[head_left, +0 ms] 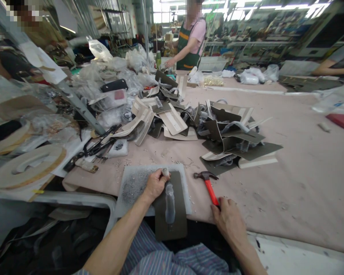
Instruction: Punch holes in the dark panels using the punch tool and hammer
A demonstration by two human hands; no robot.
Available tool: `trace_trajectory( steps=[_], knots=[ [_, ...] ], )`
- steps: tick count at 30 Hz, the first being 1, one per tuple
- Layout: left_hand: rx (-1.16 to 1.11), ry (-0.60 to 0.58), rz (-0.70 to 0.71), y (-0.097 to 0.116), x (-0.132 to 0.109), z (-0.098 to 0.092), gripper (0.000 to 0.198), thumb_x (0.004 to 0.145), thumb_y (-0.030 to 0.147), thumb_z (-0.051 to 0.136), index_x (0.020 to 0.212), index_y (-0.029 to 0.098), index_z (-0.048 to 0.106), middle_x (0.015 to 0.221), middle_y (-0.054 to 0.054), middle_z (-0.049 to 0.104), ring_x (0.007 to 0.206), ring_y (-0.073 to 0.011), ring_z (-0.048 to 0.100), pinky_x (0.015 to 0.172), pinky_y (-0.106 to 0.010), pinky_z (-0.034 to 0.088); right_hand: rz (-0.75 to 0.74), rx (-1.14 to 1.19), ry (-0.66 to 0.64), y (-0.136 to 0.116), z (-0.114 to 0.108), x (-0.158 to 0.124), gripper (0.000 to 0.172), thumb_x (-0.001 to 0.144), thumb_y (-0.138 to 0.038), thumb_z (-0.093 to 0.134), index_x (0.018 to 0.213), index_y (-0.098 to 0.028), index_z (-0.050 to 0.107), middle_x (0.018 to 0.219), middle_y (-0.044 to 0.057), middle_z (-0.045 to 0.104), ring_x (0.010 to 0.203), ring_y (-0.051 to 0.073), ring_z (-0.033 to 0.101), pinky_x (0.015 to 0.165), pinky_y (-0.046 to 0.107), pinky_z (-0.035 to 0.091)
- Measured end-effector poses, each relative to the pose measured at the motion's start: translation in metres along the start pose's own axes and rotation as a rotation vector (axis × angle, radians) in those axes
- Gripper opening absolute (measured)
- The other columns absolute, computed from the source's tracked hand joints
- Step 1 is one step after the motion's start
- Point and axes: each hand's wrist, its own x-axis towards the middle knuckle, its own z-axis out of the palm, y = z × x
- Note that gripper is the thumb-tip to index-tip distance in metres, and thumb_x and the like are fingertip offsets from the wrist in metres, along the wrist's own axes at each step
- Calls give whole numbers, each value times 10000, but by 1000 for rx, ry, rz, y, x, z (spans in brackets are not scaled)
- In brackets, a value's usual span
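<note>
Pinching a small pale piece [165,172] with left hand [155,185], at the far end of the dark panel [180,206]. Farther right, grasping the near end of the hammer [210,189] with right hand [228,217].

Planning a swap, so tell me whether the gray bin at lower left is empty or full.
Not empty: dark pieces show inside the gray bin. How deep they go is hidden, so I cannot tell how full.
</note>
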Motion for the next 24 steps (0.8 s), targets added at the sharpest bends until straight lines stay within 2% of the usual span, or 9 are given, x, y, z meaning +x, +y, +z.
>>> trace_trajectory(
  steps=[3,6,8,11,13,15,19,21,24],
  knots=[
    [72,-45,63,2,0,-1,128,799,205,602,863,184,712,843,-37,744,785,-192,661,743,-285,493,163,428,-212,-4,-3,2,85,813,-292,511,778,-217,493,717,42,521,646,205,517,613,335,444],
    [114,-38,106,2,-2,0,121,812,204,594,856,183,705,835,-39,737,777,-189,654,748,-285,487,332,911,-512,-22,-20,7,155,774,-366,533,770,-229,462,648,-20,461,512,142,427,474,270,399],
    [126,-30,124,2,-4,1,113,820,207,598,860,181,700,830,-40,731,772,-187,653,748,-284,487,369,1091,-590,-40,-40,10,227,808,-451,510,825,-229,463,646,-47,435,444,111,355,403,244,346],
    [132,-38,165,2,-6,2,110,830,188,580,849,187,689,824,-35,720,772,-183,653,738,-277,483,246,1080,-414,-69,-70,12,360,894,-588,429,856,-233,476,600,-64,403,419,106,328,393,231,292],
    [134,-42,194,2,-7,3,128,837,165,555,838,192,681,814,-28,712,771,-178,651,736,-272,478,18,883,-187,-86,-82,15,404,939,-598,368,829,-231,495,583,-36,448,468,130,410,451,249,313],
    [144,-35,203,1,-8,3,132,832,155,549,832,192,676,801,-24,706,763,-177,646,732,-272,473,-198,653,-62,-98,-88,19,373,959,-536,355,798,-232,497,578,-6,493,497,148,452,485,269,296],
    [167,-17,181,-1,-8,4,124,825,171,553,809,190,675,753,-20,685,710,-175,623,683,-268,459,-395,331,-180,-108,-109,32,269,934,-418,423,739,-240,476,492,-19,458,401,127,358,454,285,172],
    [159,-28,191,0,-8,4,133,826,160,550,804,192,677,762,-18,688,715,-171,620,701,-267,465,-422,366,-117,-111,-134,36,277,944,-420,435,731,-245,464,479,-32,437,384,122,345,438,275,172],
    [141,-40,204,1,-8,4,147,819,130,548,799,194,679,787,-17,700,741,-168,627,742,-263,472,-361,642,222,-117,-169,35,266,990,-442,410,841,-245,508,570,-21,493,431,132,428,439,258,278]
  ],
)
